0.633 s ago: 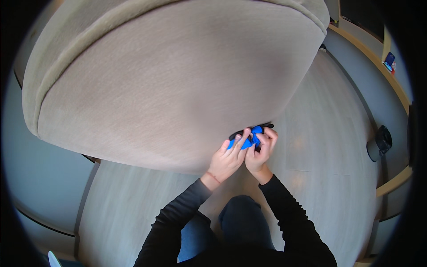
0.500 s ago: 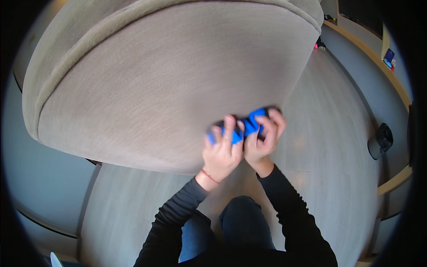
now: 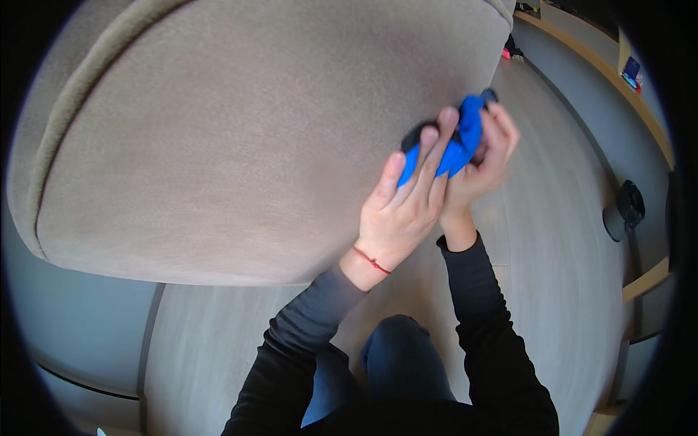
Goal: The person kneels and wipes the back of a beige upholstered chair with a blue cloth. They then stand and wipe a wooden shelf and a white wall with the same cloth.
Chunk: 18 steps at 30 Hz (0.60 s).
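Observation:
A bright blue, black-ended object (image 3: 454,155) is between my two hands near the right side of a large beige upholstered piece (image 3: 218,145). It looks soft and bent like folded cloth, but its kind is unclear. My left hand (image 3: 400,214) lies along its lower left part, fingers long and slightly apart over the blue; a red cord bracelet circles that wrist. Curled fingers of my right hand (image 3: 483,163) grip the upper right part. One dark end points up past the right fingertips. The hands partly cover it, and whether it touches the upholstery cannot be told.
Pale wood-look flooring (image 3: 545,291) runs along the right. A dark bin-like container (image 3: 624,211) stands by the right wall, below a wooden-edged ledge (image 3: 603,62) with small items. Grey panels (image 3: 80,320) line the left. My knees (image 3: 407,356) are below my hands.
Both hands have moved up and right with the blue-and-black object, which is now tilted more steeply. The upholstered piece has shifted left in view and appears larger.

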Each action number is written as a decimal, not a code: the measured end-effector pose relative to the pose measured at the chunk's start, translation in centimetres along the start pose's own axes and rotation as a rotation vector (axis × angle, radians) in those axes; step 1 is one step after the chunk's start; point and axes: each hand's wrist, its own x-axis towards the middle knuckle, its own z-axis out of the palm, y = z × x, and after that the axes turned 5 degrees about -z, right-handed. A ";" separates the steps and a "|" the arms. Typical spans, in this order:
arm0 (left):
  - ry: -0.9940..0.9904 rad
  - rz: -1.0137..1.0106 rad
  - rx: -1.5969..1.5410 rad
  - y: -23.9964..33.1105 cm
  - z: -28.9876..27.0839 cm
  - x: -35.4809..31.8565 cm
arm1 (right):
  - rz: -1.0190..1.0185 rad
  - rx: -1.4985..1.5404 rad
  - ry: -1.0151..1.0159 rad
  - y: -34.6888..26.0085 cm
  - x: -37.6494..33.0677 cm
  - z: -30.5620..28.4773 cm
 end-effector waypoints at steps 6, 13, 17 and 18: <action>-0.427 0.247 -0.072 5.2 3.1 -13.5 | 0.117 -0.212 -0.342 6.0 -13.0 -7.1; -0.834 0.387 -0.232 7.5 1.4 -29.1 | 0.357 -0.250 -0.795 4.8 -27.1 -13.8; -0.935 0.081 -0.518 6.2 -0.8 -31.2 | 0.443 -0.085 -0.822 2.5 -28.1 -14.0; -0.884 -0.020 -0.573 5.7 -0.9 -30.8 | 0.422 -0.066 -0.786 2.1 -27.3 -13.1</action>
